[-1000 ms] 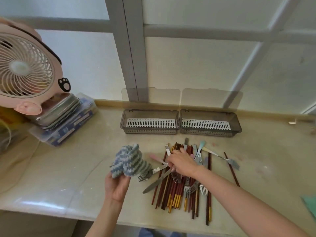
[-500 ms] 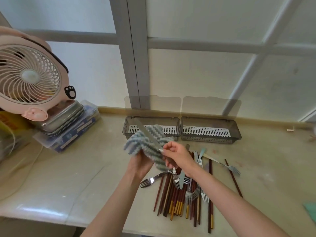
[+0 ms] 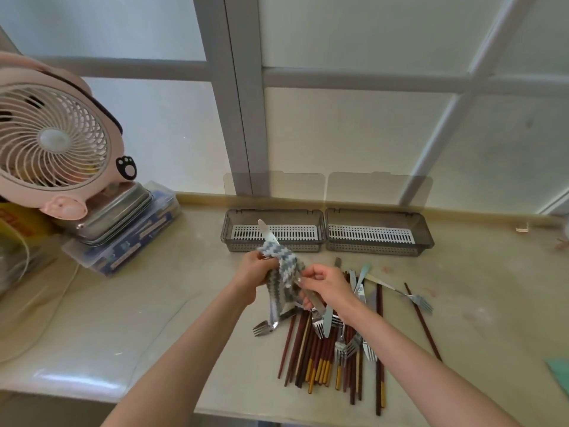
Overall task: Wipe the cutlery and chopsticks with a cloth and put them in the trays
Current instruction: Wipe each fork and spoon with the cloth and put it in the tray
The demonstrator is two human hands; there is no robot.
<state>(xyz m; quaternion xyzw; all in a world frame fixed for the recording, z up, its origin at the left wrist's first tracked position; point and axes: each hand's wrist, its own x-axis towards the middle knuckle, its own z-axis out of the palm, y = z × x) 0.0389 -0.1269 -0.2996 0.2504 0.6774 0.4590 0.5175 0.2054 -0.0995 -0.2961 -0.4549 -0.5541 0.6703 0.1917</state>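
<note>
My left hand [image 3: 253, 271] grips a blue-and-white striped cloth [image 3: 283, 272] wrapped around a table knife [image 3: 266, 232]. The knife's blade tip sticks out above the cloth, toward the left tray [image 3: 228, 231]. My right hand [image 3: 323, 285] pinches the knife's handle end just below the cloth. Under my hands lies a pile of brown chopsticks [image 3: 311, 355], forks and knives on the counter. One fork [image 3: 261, 328] lies at the pile's left edge. Two grey trays with white slotted inserts stand side by side at the wall, the right tray [image 3: 426, 232] beside the left.
A pink desk fan [image 3: 52, 143] sits on a metal tin and plastic boxes [image 3: 129, 238] at the left. A white cable [image 3: 58, 300] trails over the counter. A loose fork [image 3: 412, 298] and chopstick lie right of the pile. A green object [image 3: 558, 374] pokes in at the right edge.
My right hand lifted a knife out of the pile and brought it to the cloth. The cloth in my left hand now wraps the blade, and less of the blade shows than half a second ago.
</note>
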